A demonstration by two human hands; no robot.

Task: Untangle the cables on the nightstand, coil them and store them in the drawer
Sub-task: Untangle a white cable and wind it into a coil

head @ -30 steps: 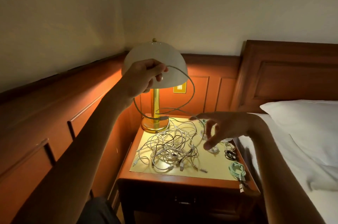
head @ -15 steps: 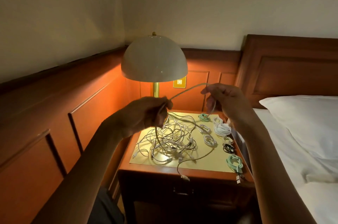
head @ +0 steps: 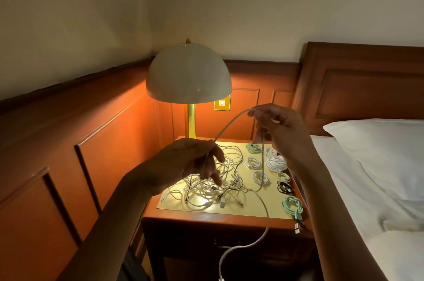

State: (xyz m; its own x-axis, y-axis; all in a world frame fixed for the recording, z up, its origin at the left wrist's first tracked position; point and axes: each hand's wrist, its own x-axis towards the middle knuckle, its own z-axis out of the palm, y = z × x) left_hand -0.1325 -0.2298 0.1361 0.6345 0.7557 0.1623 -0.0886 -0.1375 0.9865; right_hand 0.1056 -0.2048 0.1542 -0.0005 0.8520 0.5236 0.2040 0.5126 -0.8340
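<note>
A single white cable (head: 229, 123) arcs between my two hands above the nightstand (head: 206, 217). My left hand (head: 192, 163) pinches one part of it over the tangle. My right hand (head: 275, 126) grips it higher up, and the cable drops from there, runs past the nightstand's front edge and hangs down over the shut drawer (head: 227, 246). A tangled heap of white cables (head: 211, 186) lies on the yellow mat. Several coiled cables (head: 274, 162), white, green and black, sit in rows at the mat's right side.
A domed lamp (head: 188, 74) on a brass stem stands at the back left of the nightstand. Wood wall panelling runs along the left. A bed with a white pillow (head: 378, 149) and wooden headboard sits close on the right.
My left hand came down from the lamp shade to just over the tangle. My right hand rose and took hold of the cable, whose free end now hangs past the front edge.
</note>
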